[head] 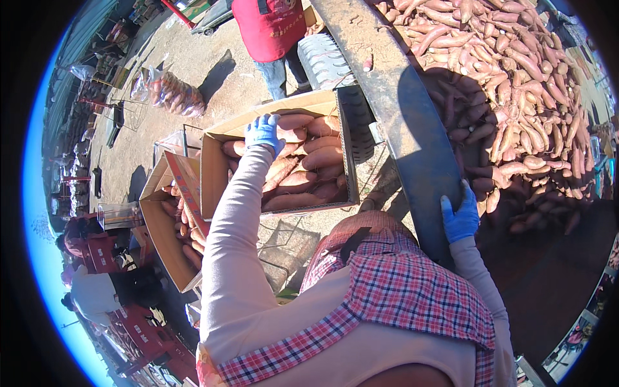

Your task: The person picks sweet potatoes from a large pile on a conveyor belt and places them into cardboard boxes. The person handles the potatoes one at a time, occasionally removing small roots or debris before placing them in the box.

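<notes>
My left hand [264,131], in a blue glove, is over the far left part of an open cardboard box [207,174]. Large reddish sweet potatoes [323,157] fill this box. The fingers are bent near the box's far wall, and what lies under the palm is hidden. On the right, my right hand [459,216], also blue-gloved, grips the inner edge of a long metal side board [420,145], thumb on its top face. Beyond that board lies a big heap of sweet potatoes [527,96], partly in shadow.
A second cardboard box [162,237] with smaller sweet potatoes stands left of the first. A tyre [324,60] is under the side board. A person in a red apron [271,29] stands ahead. A filled clear bag [174,93] sits on the ground. People [94,295] are at lower left.
</notes>
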`<state>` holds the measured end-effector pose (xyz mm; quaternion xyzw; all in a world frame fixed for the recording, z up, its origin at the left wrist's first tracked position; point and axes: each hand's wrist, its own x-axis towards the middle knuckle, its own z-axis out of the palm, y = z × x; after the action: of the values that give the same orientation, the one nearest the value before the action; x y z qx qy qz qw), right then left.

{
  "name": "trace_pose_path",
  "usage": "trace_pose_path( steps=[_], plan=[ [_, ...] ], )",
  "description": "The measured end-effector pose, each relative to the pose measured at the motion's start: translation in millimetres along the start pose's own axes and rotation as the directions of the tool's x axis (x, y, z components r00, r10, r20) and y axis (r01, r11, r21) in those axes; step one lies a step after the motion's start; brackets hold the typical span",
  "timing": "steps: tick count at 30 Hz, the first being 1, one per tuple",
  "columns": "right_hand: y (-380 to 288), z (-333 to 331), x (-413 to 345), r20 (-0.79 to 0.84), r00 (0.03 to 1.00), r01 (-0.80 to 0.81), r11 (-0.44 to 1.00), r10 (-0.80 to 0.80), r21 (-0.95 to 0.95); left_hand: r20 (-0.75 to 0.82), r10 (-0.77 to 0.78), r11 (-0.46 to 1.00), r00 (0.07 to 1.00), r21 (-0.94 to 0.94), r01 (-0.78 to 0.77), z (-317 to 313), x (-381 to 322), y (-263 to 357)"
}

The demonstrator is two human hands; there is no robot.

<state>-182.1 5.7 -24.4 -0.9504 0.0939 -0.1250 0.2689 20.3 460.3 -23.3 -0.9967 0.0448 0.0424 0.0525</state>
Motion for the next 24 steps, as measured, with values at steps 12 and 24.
trace_pose_path(
  steps=[12,24],
  plan=[
    [-2,-2,2,-0.026,1.0,-0.012,0.999,0.013,0.029,0.179,-0.091,0.989,0.98,0.136,0.067,16,25,-10],
    [-3,-11,0,0.026,0.996,-0.084,0.995,0.086,-0.053,0.621,0.318,0.948,0.716,-0.201,-0.247,1,-41,70]
  ],
)
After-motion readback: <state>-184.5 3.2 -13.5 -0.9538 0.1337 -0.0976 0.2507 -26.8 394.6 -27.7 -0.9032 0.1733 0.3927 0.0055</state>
